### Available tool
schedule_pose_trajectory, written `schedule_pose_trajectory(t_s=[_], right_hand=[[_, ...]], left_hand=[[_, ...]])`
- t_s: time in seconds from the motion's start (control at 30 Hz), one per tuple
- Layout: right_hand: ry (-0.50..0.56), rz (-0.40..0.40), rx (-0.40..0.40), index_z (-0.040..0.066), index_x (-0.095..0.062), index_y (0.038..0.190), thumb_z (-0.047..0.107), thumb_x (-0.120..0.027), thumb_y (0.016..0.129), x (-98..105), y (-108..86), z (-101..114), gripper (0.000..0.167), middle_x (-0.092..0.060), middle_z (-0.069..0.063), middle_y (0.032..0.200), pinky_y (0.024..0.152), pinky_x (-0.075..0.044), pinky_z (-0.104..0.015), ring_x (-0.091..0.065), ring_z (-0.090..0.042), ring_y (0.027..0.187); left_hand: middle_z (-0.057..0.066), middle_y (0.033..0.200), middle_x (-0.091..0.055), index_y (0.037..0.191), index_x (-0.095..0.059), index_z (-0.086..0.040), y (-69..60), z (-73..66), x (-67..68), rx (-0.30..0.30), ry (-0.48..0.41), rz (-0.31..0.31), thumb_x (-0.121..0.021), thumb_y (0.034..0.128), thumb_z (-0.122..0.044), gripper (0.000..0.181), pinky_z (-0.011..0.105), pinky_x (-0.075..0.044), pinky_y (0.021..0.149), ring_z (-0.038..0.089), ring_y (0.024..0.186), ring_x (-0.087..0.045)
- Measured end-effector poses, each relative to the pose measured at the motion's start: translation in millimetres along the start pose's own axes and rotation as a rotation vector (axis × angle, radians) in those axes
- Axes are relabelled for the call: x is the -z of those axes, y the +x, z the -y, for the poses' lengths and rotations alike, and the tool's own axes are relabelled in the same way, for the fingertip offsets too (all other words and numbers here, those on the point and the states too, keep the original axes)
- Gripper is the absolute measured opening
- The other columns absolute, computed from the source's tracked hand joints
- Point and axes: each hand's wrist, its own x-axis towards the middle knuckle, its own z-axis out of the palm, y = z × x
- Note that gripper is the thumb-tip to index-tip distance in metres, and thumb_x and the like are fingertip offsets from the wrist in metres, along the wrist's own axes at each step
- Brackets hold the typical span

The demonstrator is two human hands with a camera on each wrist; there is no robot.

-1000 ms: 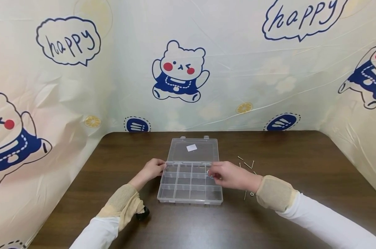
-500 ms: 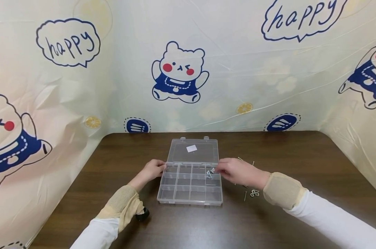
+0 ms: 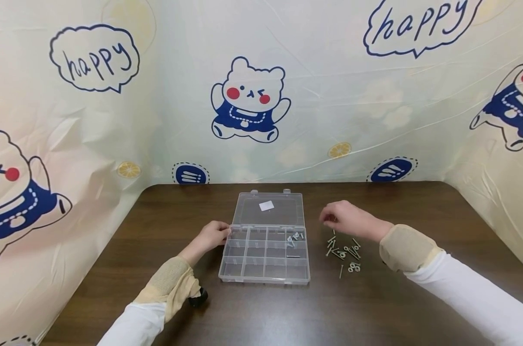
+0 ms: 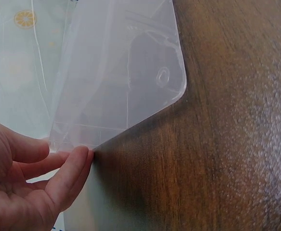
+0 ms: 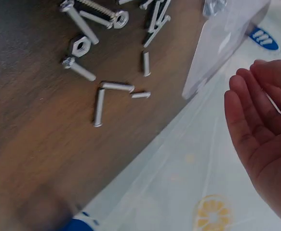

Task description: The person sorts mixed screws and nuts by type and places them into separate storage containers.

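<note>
On the table lies a clear plastic compartment box (image 3: pixel 254 269) with its lid (image 3: pixel 283 211) swung back. My left hand (image 3: pixel 214 234) pinches the box's far left corner between thumb and fingers; the left wrist view shows the box wall (image 4: pixel 145 72) close up. Several small bolts (image 3: pixel 294 237) lie in the far right compartment, and a thin metal pin (image 3: pixel 293 256) in the one nearer me. Loosely curved and holding nothing visible, my right hand (image 3: pixel 345 218) hovers above the table just beyond scattered screws (image 3: pixel 330 247) and nuts (image 3: pixel 351 267). In the right wrist view, its fingers (image 5: pixel 251 106) are relaxed.
A small white paper (image 3: pixel 267 205) lies on the lid. The brown wooden table (image 3: pixel 261 317) has a printed curtain (image 3: pixel 322 96) around its far and side edges. Near my left wrist is a black round object (image 3: pixel 198 298).
My right hand has moved from the box's far right compartment out to the right, over the loose hardware. Small bolts now show in that compartment. My left hand stays at its corner.
</note>
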Motion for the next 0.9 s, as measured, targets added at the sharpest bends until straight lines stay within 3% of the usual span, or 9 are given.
schedule_pose_trajectory(t_s=[0.33, 0.57, 0.9], right_hand=[[0.074, -0.024, -0.164, 0.0, -0.067, 0.086, 0.001, -0.062, 0.081, 1.0, -2.2, -30.9, 0.007, -0.066, -0.005, 0.08, 0.067, -0.053, -0.033, -0.057, -0.015, 0.073], [0.124, 0.016, -0.271, -0.001, -0.067, 0.089, 0.004, -0.062, 0.082, -3.7, -5.3, -48.5, 0.009, -0.066, -0.006, 0.083, 0.064, -0.051, -0.031, -0.056, -0.014, 0.072], [0.122, 0.048, -0.291, 0.001, -0.066, 0.079, 0.004, -0.064, 0.078, -12.2, -9.2, -55.1, 0.003, -0.061, 0.001, 0.07, 0.058, -0.045, -0.023, -0.051, -0.009, 0.065]], left_hand=[[0.032, 0.109, -0.055, 0.112, -0.051, 0.02, 1.1, 0.4, -0.2, 0.015, -0.012, -0.004, -0.043, 0.0927, 0.001, 0.028, 0.036, -0.054, 0.079, 0.034, 0.099, -0.058], [0.032, 0.106, -0.056, 0.111, -0.051, 0.02, 0.8, 0.6, -0.6, 0.011, -0.013, -0.002, -0.042, 0.0928, 0.001, 0.028, 0.036, -0.054, 0.078, 0.033, 0.097, -0.059], [0.031, 0.109, -0.055, 0.112, -0.051, 0.02, 0.5, -0.4, -0.1, 0.028, -0.006, -0.011, -0.042, 0.0929, 0.0, 0.029, 0.036, -0.054, 0.079, 0.03, 0.095, -0.059]])
